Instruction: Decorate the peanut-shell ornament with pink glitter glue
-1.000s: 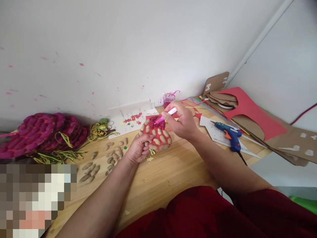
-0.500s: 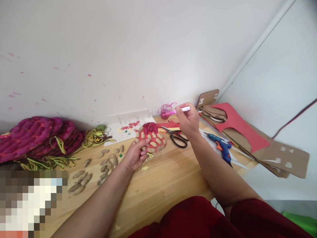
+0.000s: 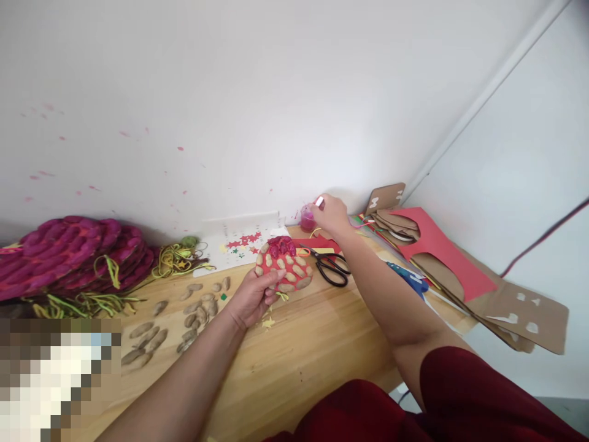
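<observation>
Between the thumb and fingers of my left hand (image 3: 255,294) is a round red disc covered in peanuts (image 3: 289,277). The peanuts at its far edge are painted magenta; the others are bare. My right hand (image 3: 332,213) is closed round a white-handled paintbrush (image 3: 319,201) over a small clear cup of pink paint (image 3: 308,218). The brush's lower end is hidden at the cup. Black-handled scissors (image 3: 334,273) lie on the table beside the disc, below my right forearm.
Loose peanuts (image 3: 197,310) lie left of my left hand. Magenta-painted discs (image 3: 87,252) are stacked at far left, near yellow-green cords (image 3: 177,261). Paper stars (image 3: 243,240) rest on a white sheet (image 3: 209,245). A blue glue gun (image 3: 409,276) and cut red card (image 3: 464,270) are at right.
My right hand has moved left and away from me, bringing the brush from beside the cup to over it. My left hand still holds the disc in nearly the same place.
</observation>
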{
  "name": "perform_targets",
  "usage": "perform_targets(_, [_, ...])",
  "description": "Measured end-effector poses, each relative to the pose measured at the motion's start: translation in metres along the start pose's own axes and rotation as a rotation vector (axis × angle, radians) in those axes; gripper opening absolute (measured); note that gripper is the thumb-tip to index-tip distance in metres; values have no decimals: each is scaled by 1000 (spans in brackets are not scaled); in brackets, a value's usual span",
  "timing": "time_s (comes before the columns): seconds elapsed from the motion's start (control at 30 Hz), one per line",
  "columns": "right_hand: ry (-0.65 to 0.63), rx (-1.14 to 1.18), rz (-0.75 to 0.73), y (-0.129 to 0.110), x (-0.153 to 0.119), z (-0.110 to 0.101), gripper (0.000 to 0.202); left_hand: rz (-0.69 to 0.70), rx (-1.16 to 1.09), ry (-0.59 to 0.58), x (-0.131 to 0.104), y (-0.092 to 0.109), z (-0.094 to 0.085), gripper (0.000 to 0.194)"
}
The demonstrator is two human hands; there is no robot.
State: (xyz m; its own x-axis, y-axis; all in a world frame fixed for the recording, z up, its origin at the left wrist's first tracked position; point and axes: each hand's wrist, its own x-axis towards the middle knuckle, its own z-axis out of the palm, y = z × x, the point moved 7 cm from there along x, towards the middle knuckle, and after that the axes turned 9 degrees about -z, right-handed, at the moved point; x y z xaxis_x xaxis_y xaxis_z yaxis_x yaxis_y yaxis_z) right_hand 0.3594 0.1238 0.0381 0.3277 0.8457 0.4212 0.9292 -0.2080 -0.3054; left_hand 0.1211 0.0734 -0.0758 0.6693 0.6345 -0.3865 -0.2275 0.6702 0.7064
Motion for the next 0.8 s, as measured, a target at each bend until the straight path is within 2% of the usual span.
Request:
perform_targets(0.17, [-74, -69, 19, -3, 3, 6, 27, -14, -16, 1, -1, 1, 1, 45])
perform_targets(0.33, [-91, -78, 22, -1, 3, 6, 28, -27, -30, 14, -2, 1, 3, 47])
perform_targets(0.57, [-19, -27, 22, -1, 2, -2, 30, -10, -23, 7, 0, 1, 4, 48])
perform_targets(0.8, [87, 85, 0, 2, -7, -12, 26, 37, 83, 0, -1, -1, 8, 45])
